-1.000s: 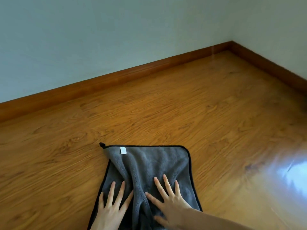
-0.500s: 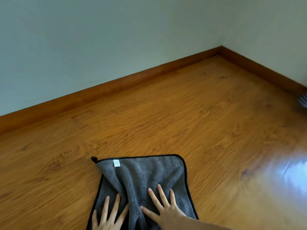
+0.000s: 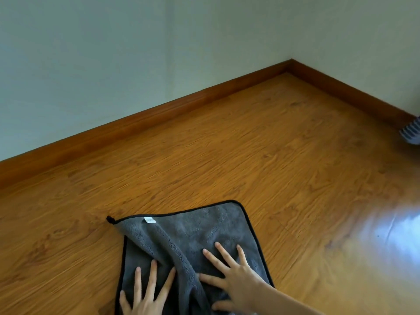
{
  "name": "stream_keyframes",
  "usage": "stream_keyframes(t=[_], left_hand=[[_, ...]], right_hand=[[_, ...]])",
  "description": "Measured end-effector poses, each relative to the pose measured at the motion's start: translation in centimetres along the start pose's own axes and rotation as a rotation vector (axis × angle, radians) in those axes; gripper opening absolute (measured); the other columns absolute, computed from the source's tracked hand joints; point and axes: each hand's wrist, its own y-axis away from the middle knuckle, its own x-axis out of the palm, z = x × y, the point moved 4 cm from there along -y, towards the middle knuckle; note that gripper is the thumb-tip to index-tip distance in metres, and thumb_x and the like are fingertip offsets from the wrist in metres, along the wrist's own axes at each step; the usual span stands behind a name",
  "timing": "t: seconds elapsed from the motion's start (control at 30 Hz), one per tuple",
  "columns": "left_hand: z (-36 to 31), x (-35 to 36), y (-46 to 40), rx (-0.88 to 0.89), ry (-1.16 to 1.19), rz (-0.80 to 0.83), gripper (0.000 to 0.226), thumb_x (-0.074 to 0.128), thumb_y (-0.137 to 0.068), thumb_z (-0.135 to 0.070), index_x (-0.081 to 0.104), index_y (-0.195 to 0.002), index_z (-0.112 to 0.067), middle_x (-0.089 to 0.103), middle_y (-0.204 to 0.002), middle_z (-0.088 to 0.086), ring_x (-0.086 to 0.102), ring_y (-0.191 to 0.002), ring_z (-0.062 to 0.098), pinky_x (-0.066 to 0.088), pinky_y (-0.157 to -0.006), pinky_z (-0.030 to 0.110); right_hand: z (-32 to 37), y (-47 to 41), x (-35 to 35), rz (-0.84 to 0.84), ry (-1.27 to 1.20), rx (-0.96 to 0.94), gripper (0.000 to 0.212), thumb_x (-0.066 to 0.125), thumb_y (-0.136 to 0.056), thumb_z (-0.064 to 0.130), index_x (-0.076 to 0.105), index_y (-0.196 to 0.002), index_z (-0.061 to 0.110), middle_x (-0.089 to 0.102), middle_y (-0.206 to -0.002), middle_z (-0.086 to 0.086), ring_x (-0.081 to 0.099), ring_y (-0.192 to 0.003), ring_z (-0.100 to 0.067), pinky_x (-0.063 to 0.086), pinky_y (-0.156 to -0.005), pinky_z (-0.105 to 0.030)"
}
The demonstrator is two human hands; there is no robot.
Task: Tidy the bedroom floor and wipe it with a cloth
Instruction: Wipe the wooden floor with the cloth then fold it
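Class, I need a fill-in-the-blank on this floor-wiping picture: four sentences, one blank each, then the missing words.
1. Both hands press flat on a ____ cloth.
2. The cloth's hem is ____.
3. A small ____ tag sits near the cloth's far edge.
4. The left hand and the right hand both have their fingers ____.

Missing words: grey; black; white; spread

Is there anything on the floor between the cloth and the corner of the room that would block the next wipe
Nothing visible does. Both the left hand and the right hand press flat on the grey cloth, and the wooden floor ahead runs bare to the skirting board. A ribbed white object sits off at the right edge.
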Motion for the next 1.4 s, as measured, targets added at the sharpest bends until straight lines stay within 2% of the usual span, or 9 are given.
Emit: stream_keyframes(t=[0.2,0.37,0.57,0.8,0.9,1.0,1.13,1.23,1.4], left_hand=[[-3.2,-3.8,-3.3,-0.178,-0.017,0.164,0.112,0.054,-0.064,-0.079,-0.025,-0.138,-0.049,-0.034,-0.150,-0.002,-0.025,-0.139,0.035,0.005,-0.108,0.063],[-4.8,-5.8,-5.8,-0.079,0.013,0.011,0.111,0.053,-0.068,-0.077,-0.022,-0.142,-0.042,-0.036,-0.149,0.004,-0.029,-0.136,0.039,0.007,-0.108,0.066],[-4.2,-6.4,-5.9,0.036,-0.040,-0.001,0.106,0.052,-0.076,-0.070,-0.021,-0.144,-0.035,-0.036,-0.149,0.006,-0.028,-0.137,0.039,0.005,-0.109,0.063],[-0.5,-5.6,-2.2,0.166,-0.192,0.033,0.111,0.052,-0.076,-0.070,-0.034,-0.130,-0.028,-0.046,-0.133,0.003,-0.030,-0.136,0.036,0.003,-0.112,0.058],[0.4,-4.8,-1.1,0.208,-0.195,0.002,0.108,0.052,-0.074,-0.071,-0.028,-0.136,-0.031,-0.040,-0.139,0.005,-0.030,-0.134,0.033,0.006,-0.110,0.061],[1.0,-4.5,-0.7,0.252,-0.229,-0.022,0.116,0.055,-0.056,-0.082,0.007,-0.149,-0.031,0.014,-0.154,0.011,0.018,-0.138,0.042,0.039,-0.092,0.065],[0.8,-2.7,-0.8,0.239,-0.260,-0.053,0.125,0.039,-0.042,-0.090,0.010,-0.149,-0.031,0.048,-0.138,0.007,0.039,-0.125,0.034,0.054,-0.071,0.050],[-1.4,-1.7,-0.6,0.309,-0.360,-0.055,0.127,0.039,-0.038,-0.089,0.007,-0.148,-0.035,0.045,-0.139,0.006,0.039,-0.124,0.032,0.055,-0.065,0.052],[-5.7,-3.2,-2.8,0.334,-0.415,0.005,0.122,0.044,-0.043,-0.093,0.003,-0.146,-0.043,0.042,-0.145,0.004,0.032,-0.133,0.032,0.054,-0.068,0.056]], right_hand=[[-4.7,1.3,-2.1,-0.007,-0.161,0.257,0.068,-0.006,-0.065,0.079,-0.033,-0.123,0.057,-0.043,-0.141,0.005,-0.039,-0.127,-0.023,0.000,-0.107,-0.068],[-6.7,2.0,-2.1,-0.005,-0.274,0.488,0.065,0.027,-0.091,0.062,-0.015,-0.140,0.052,-0.035,-0.150,-0.002,-0.026,-0.140,-0.032,0.005,-0.110,-0.065],[-3.0,2.4,-1.6,-0.015,-0.373,0.673,0.057,0.019,-0.100,0.045,-0.017,-0.144,0.042,-0.028,-0.154,-0.004,-0.023,-0.140,-0.037,0.004,-0.110,-0.064],[2.8,2.4,-2.2,0.118,-0.353,0.535,0.059,0.026,-0.101,0.039,-0.012,-0.146,0.041,-0.030,-0.153,-0.006,-0.021,-0.139,-0.043,0.012,-0.109,-0.064],[4.6,2.2,-1.9,0.117,-0.332,0.545,0.059,0.026,-0.100,0.039,-0.011,-0.146,0.040,-0.030,-0.153,-0.007,-0.021,-0.139,-0.044,0.011,-0.109,-0.064],[5.9,2.8,-1.3,0.042,-0.341,0.579,0.055,0.014,-0.096,0.046,-0.006,-0.147,0.040,-0.025,-0.155,-0.007,-0.017,-0.140,-0.044,0.011,-0.107,-0.067],[6.6,5.2,-0.2,0.079,-0.404,0.640,0.062,0.027,-0.078,0.047,0.029,-0.139,0.044,0.024,-0.150,-0.014,0.045,-0.123,-0.050,0.046,-0.073,-0.070],[4.8,6.8,2.5,-0.063,-0.378,0.578,0.063,0.024,-0.091,0.050,-0.030,-0.121,0.062,-0.028,-0.151,-0.007,-0.012,-0.141,-0.043,0.012,-0.102,-0.072],[-1.8,11.3,4.1,-0.038,-0.497,0.686,0.058,0.025,-0.095,0.056,-0.029,-0.116,0.064,-0.029,-0.153,-0.006,-0.020,-0.141,-0.039,0.007,-0.110,-0.064]])
